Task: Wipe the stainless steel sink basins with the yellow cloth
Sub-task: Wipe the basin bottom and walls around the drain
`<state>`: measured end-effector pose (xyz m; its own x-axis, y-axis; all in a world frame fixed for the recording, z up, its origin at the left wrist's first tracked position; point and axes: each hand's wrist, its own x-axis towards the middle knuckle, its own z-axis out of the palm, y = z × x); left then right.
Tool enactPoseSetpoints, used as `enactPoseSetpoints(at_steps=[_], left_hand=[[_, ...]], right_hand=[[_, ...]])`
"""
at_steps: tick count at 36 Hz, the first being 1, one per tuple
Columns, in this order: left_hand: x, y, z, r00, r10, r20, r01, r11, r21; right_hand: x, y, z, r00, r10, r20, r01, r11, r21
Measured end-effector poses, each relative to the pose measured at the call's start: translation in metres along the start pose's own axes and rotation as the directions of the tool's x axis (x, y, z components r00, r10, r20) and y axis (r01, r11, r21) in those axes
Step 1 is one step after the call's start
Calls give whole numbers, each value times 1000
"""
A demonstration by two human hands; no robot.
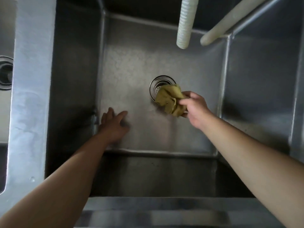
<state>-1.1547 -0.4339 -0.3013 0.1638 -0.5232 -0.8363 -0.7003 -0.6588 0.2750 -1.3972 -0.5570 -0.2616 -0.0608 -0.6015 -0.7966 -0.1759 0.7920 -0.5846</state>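
Stainless steel fills the view: a deep sink basin (131, 66) lies below both bare forearms, its dull floor stretching ahead of the hands to the back wall. Left of the left hand (113, 124) a broad flat ledge (31, 96) divides this basin from a second basin (5, 38) at the edge of view, where part of a second drain (5, 72) shows. Nearest the person, under the forearms, runs the front rim (164, 209). Beyond the right hand (195, 107), two pale pipes hang over the basin: a ribbed hose (186, 22) pointing down and, to its right, a smooth tube (230, 22) slanting in from the far right corner. The hands are well apart. Just left of the right hand, and partly covered by what that hand holds, sits the round drain (157, 86) with its perforated strainer. The left hand is low near the basin's left wall, its fingers extended and loosely spread, holding nothing; whether the palm touches the floor I cannot tell. The right hand's fingers and thumb are curled round the yellow cloth (167, 99), which is bunched into a crumpled wad that sticks out to the hand's left and overlaps the near right edge of the drain.
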Motion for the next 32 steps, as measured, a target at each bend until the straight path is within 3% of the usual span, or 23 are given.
enactPoseSetpoints(at_steps=[3, 6, 9, 11, 16, 19, 23, 27, 29, 32], left_hand=[[-11, 15, -16, 989, 120, -82, -137, 962, -235], [-32, 44, -31, 948, 311, -64, -305, 836, -456], [-53, 72, -41, 864, 503, -25, -448, 746, -493], [-61, 92, -47, 835, 550, 15, -467, 723, -509], [-60, 125, -61, 877, 471, 93, -293, 680, -672], [-58, 125, -61, 861, 452, 234, -178, 698, -694], [-58, 112, -46, 733, 415, 538, -43, 819, -572], [-67, 99, -17, 714, 319, 624, -56, 914, -403], [-72, 92, -4, 734, 275, 621, -31, 927, -373], [-76, 83, 13, 754, 207, 623, 31, 936, -349]], right_hand=[[-23, -4, -20, 977, 88, 195, -111, 988, 110], [-44, -8, -33, 929, 96, 358, -176, 964, 199], [-59, -12, -35, 891, 99, 444, -243, 928, 281], [-66, -14, -36, 862, 107, 496, -263, 930, 255], [-72, -16, -38, 804, 151, 576, -249, 964, 94], [-76, -13, -42, 777, 182, 602, -213, 977, -20], [-88, -3, -51, 772, 275, 573, -132, 952, -277], [-108, 11, -55, 708, 430, 560, -165, 872, -461], [-124, 19, -52, 748, 432, 503, -44, 790, -612], [-136, 42, -45, 888, 276, 367, 118, 635, -763]])
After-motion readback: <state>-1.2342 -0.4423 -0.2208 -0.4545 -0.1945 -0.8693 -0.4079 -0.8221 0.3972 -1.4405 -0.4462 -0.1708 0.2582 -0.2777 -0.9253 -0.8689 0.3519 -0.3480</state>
